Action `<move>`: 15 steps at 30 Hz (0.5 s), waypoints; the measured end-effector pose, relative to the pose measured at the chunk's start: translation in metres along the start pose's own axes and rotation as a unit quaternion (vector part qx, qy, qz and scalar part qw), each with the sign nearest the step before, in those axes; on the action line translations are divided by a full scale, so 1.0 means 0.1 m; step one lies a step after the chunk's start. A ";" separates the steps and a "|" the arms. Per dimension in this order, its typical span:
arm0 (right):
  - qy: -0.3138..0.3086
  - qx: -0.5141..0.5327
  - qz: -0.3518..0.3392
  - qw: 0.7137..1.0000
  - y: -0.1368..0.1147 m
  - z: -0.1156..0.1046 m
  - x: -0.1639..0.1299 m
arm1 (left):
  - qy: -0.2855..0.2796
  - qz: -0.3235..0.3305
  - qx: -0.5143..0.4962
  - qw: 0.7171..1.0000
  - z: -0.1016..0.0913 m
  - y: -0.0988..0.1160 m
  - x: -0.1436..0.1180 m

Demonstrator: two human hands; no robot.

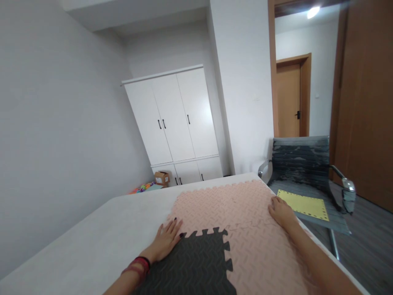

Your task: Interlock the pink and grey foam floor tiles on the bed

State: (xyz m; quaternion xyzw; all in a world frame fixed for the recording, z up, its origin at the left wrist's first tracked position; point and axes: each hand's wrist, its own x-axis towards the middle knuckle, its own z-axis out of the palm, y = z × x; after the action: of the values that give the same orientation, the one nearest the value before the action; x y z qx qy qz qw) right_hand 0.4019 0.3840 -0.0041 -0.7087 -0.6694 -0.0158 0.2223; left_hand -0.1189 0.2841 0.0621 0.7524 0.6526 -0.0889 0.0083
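A dark grey foam puzzle mat tile (196,266) lies on the white tabletop, its toothed edges against pink foam puzzle mats (221,205). My left hand (167,241) rests with fingers spread at the dark tile's upper left corner, its fingertips reaching toward the pink mat's left edge. A red band and a black band circle that wrist. At the table's right side, my right hand (281,211) lies palm down on the pink mat's edge, fingers stretched forward. Neither hand holds anything that I can see. The dark tile's near end runs out of view.
A mesh chair (301,164) with a yellow foam sheet (303,204) on its seat stands right of the table (123,229). Beyond the table are a white cabinet (175,119), a cardboard box (161,178) and colourful items (144,187). An open doorway is at right.
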 end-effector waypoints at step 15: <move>-0.004 -0.030 0.007 1.000 -0.04 -0.05 -0.06 | -0.094 0.018 -0.069 0.993 -0.11 -0.18 0.07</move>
State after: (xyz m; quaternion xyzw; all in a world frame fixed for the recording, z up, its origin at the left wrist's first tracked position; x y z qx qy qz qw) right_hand 0.3986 0.3770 0.0002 -0.7198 -0.6645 -0.0320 0.1983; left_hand -0.1345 0.2955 0.0734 0.7501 0.6396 -0.1143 0.1231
